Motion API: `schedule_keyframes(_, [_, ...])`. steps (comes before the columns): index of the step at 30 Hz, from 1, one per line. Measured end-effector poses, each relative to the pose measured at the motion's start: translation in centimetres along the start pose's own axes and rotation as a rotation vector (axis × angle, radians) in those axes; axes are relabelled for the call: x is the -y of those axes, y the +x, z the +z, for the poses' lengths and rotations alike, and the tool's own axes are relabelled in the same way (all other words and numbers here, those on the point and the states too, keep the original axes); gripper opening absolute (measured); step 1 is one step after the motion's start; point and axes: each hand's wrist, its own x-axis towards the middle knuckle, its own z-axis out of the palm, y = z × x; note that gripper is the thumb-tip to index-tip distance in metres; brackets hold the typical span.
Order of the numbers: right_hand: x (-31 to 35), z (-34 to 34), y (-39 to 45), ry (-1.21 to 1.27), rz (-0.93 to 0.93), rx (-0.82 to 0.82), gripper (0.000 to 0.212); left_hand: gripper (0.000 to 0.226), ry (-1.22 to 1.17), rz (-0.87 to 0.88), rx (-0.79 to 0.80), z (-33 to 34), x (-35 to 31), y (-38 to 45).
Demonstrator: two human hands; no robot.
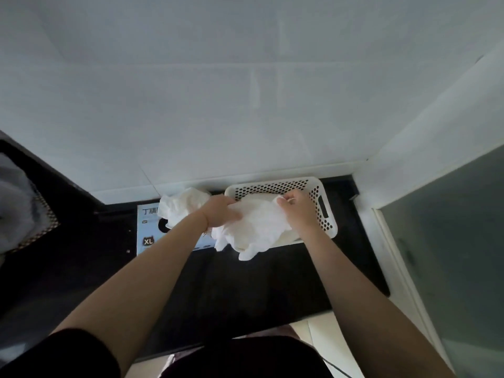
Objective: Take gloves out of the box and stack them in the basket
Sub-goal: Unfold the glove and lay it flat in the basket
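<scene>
**At the counter's back edge: two hands hold a white glove over the basket**

On a dark counter [218,282], against a pale tiled wall [245,105], a white perforated basket [324,211] sits to the right of a light blue glove box [148,236] marked "XL". A bunch of white gloves [182,208] sticks up out of the box's opening.

Both bare arms reach forward from the bottom of the view. The left hand [221,211] grasps the left side of a crumpled white glove [253,227], fingers curled into the material. The right hand [297,211] pinches the glove's upper right corner between thumb and fingers. The glove is stretched between the hands, partly over the basket's near left corner, with its lower end hanging past the rim over the counter. White material shows inside the basket beneath it.

A dark sleeve [68,356] covers the left upper arm.
</scene>
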Motion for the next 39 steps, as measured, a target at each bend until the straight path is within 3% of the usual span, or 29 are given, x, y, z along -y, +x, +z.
schedule_keyframes(6, [-3.8, -0.6, 3.0, -0.169, -0.081, -0.055, 0.015, 0.049, 0.339, -0.017, -0.107, 1.1, -2.1, 2.7])
schedule_keyframes(9, [-4.9, -1.5, 4.0, -0.379, -0.171, -0.104, 0.018, 0.043, 0.460, -0.003, -0.162, 1.7, -3.6, 3.3])
schedule_keyframes(12, [-5.3, -2.1, 4.4, -0.583, -0.242, -0.035, 0.015, 0.030, 0.422, 0.006, -0.227, 2.9, -4.5, 3.9])
schedule_keyframes(14, [-5.5, -2.5, 4.8, -0.663, -0.240, 0.042, 0.022, 0.026, 0.445, 0.023, -0.337, 3.9, -5.0, 4.0])
schedule_keyframes(17, [-6.0, -2.3, 5.1, -0.836, -0.334, 0.037, 0.035, 0.026, 0.642, 0.105, -0.553, 5.4, -4.9, 4.2])
schedule_keyframes(20, [-6.5, -2.4, 5.4, -0.942, -0.400, 0.070, 0.038, 0.031, 0.686, 0.204, -0.689, 6.6, -5.2, 4.0])
schedule_keyframes(23, [-6.5, -2.6, 5.5, -0.989, -0.436, 0.076, 0.044, 0.045, 0.660, 0.362, -0.515, 8.0, -5.4, 3.6])
schedule_keyframes(25, [-6.5, -2.6, 5.6, -1.012, -0.439, 0.082, 0.047, 0.072, 0.675, 0.279, -0.297, 8.7, -5.4, 3.3])
schedule_keyframes(27, [-6.6, -2.7, 5.7, -1.049, -0.434, 0.079, 0.044, 0.090, 0.689, 0.169, -0.192, 9.1, -4.9, 3.3])
schedule_keyframes(33, [-7.2, -2.7, 5.8, -1.128, -0.500, 0.118, 0.034, 0.104, 0.763, 0.061, -0.130, 9.4, -3.4, 3.3])
schedule_keyframes(39, [-6.2, -2.3, 5.7, -1.146, -0.465, 0.011, 0.026, 0.109, 0.762, 0.037, -0.120, 9.5, -3.7, 3.7])
